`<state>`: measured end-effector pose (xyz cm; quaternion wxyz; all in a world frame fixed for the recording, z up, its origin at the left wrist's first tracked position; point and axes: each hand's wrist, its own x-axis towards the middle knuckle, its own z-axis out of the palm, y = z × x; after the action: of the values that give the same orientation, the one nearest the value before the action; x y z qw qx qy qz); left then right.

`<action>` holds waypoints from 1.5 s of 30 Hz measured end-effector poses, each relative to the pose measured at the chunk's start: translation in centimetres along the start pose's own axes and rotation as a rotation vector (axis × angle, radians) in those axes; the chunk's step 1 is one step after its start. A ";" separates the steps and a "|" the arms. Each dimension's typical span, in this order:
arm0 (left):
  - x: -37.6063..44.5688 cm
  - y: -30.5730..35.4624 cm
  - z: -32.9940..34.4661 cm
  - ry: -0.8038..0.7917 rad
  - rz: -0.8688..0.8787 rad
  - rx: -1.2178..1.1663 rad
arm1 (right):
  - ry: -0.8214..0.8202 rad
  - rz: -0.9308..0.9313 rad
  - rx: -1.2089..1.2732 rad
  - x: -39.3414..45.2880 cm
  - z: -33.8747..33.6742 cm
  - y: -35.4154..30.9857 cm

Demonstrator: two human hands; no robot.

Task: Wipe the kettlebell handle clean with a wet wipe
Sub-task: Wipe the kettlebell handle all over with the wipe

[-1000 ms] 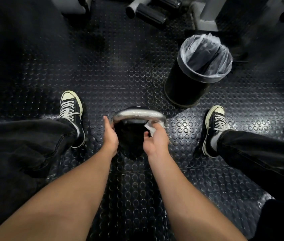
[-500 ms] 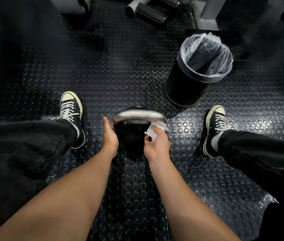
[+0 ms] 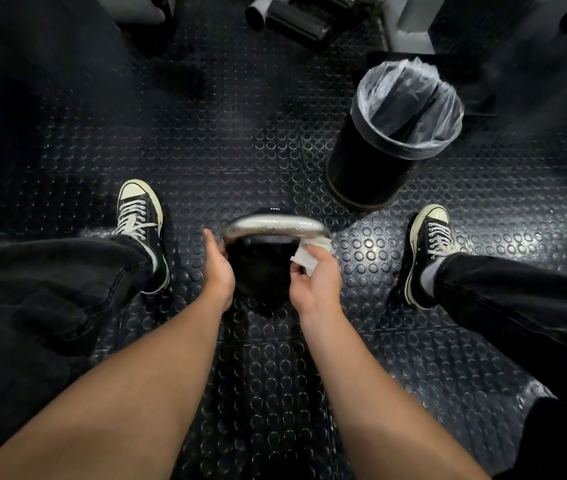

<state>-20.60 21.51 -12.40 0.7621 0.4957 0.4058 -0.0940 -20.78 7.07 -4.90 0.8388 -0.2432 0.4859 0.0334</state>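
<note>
Black rubber gym flooring (image 3: 240, 140) with raised round studs fills the view, seen from above by a seated person whose legs in dark trousers spread to either side. Between the two black-and-white sneakers stands a black kettlebell (image 3: 261, 271), upright on the floor, its silver handle (image 3: 275, 225) arching across the top. At the handle's left end the left hand (image 3: 218, 268) curls closed around it, likely to keep the weight from rocking. On the other side the right hand (image 3: 316, 277) pinches a crumpled white wet wipe (image 3: 310, 252) and presses it against the handle's right end, where the bar curves down. Wiping seems underway, with the middle of the bar bare. Farther off to the right stands a black bin (image 3: 379, 161) lined with clear plastic, probably for the used wipe.
</note>
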 end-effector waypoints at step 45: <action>-0.4 0.6 0.5 -0.026 -0.029 -0.029 | -0.383 -0.401 -0.878 2.1 2.6 -17.1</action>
<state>-20.25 21.27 -11.60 0.7731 0.4773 0.4044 -0.1054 -12.55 -7.24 0.83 0.7215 -0.6502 0.2077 0.1166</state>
